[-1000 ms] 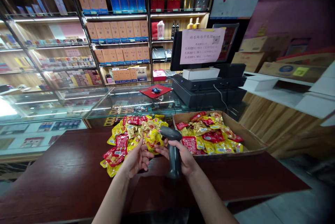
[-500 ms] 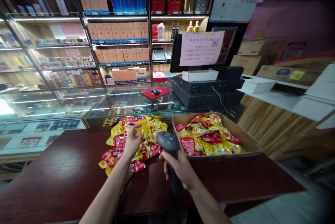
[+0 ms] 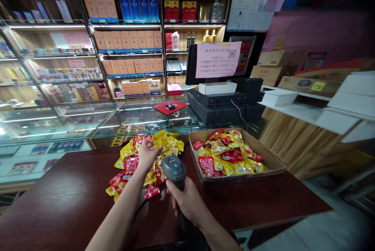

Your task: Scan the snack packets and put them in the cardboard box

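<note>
My left hand (image 3: 147,154) is closed on a yellow snack packet (image 3: 160,139), held up by its edge over a loose pile of red and yellow snack packets (image 3: 131,164) on the table. My right hand (image 3: 187,200) grips the handle of a black barcode scanner (image 3: 174,168), which has a blue light on top. The scanner's head points toward the pile and the raised packet. Right of the scanner, a shallow cardboard box (image 3: 275,166) holds many similar red and yellow packets.
The dark red-brown table (image 3: 58,196) meets a glass display counter (image 3: 137,115) at the back. A monitor (image 3: 191,64) with a pink paper sign stands on a black cash drawer (image 3: 222,110). A red mat (image 3: 161,106) carries a mouse. Stocked shelves rise behind; white boxes (image 3: 351,98) are at right.
The scanner in my right hand has moved left, closer to the packet in my left hand. That packet is tilted up more. The whole view has shifted slightly.
</note>
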A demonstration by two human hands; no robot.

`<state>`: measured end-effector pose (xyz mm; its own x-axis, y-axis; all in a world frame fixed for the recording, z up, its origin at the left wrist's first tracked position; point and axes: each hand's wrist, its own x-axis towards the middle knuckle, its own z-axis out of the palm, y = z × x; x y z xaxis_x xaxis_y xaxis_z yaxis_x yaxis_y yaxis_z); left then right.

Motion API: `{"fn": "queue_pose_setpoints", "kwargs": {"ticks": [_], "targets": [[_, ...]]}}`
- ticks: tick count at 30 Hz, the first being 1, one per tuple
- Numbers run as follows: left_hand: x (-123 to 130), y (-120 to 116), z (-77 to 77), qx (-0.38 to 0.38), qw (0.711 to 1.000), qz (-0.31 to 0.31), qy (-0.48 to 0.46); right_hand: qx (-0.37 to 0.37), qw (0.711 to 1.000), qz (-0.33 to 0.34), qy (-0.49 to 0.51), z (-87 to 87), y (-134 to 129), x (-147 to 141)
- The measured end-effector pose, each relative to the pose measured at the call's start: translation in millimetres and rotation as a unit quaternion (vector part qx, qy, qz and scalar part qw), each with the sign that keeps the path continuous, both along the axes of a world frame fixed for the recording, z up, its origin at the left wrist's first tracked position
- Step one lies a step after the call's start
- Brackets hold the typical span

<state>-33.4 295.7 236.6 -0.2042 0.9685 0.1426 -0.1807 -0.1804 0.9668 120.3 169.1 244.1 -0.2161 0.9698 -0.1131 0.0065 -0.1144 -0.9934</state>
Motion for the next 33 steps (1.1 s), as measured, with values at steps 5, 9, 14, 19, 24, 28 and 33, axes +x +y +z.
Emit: {"fn": "queue_pose_setpoints", "kwargs": {"ticks": [5,9,14,19,24,28,33], "targets": [[-1.6,1.7,2.2,-0.008,1.000,-0.009,-0.003,0.010,1.000,0.004,-0.008,-4.0,0.1,0.7],[-4.0,5.1,-2.4,0.027,1.000,-0.004,0.003,0.001,1.000,0.008,0.001,-4.0,-0.4,2.4],[-5.1,3.5,-1.6,0.016,0.999,0.029,0.035,-0.023,1.000,-0.002,0.017,0.4,-1.3,2.9],[-3.5,-6.8,8.4,-0.019,1.000,-0.019,0.009,-0.011,0.997,-0.034,0.065,7.6,11.2,8.9],[2.2,-26.6,24.7,-0.053,0.995,-0.089,0.002,0.113,0.978,-0.146,0.102,12.8,41.9,19.3],[4.9,-36.4,26.7,-0.098,0.987,-0.128,0.005,0.000,0.969,-0.124,0.214,9.1,64.7,24.6],[5.7,-33.2,14.6,-0.162,0.977,-0.135,-0.020,-0.121,0.953,-0.071,0.268,9.2,79.4,30.4]]}}
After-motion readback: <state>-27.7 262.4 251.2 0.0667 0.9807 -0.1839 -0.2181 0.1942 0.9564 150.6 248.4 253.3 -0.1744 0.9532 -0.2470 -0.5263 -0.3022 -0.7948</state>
